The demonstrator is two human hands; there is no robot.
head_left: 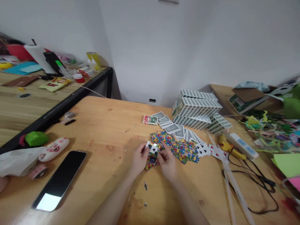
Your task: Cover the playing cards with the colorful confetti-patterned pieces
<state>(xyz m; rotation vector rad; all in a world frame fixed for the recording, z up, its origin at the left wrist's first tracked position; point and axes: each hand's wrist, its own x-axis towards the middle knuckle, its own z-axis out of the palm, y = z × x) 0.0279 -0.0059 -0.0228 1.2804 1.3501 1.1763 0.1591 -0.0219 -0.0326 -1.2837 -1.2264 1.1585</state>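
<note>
Craft workroom, seemingly: glue gun [224, 145], glue sticks [236, 188], cluttered wooden tables [105, 125]

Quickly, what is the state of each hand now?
Left hand: closed, holding a card.
Right hand: at the same card; whether it grips cannot be told.

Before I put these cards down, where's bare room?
Mostly between the phone and your left hand, reaching back toward the red-and-green box, save for a few specks. It's crowded on your right: spread cards, stacked boxes, glue gun, cable.

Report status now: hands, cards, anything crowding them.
Left hand pinching face-up card. Right hand at that card's right edge. Multicoloured card backs spread close by, crowding the right hand.
</note>
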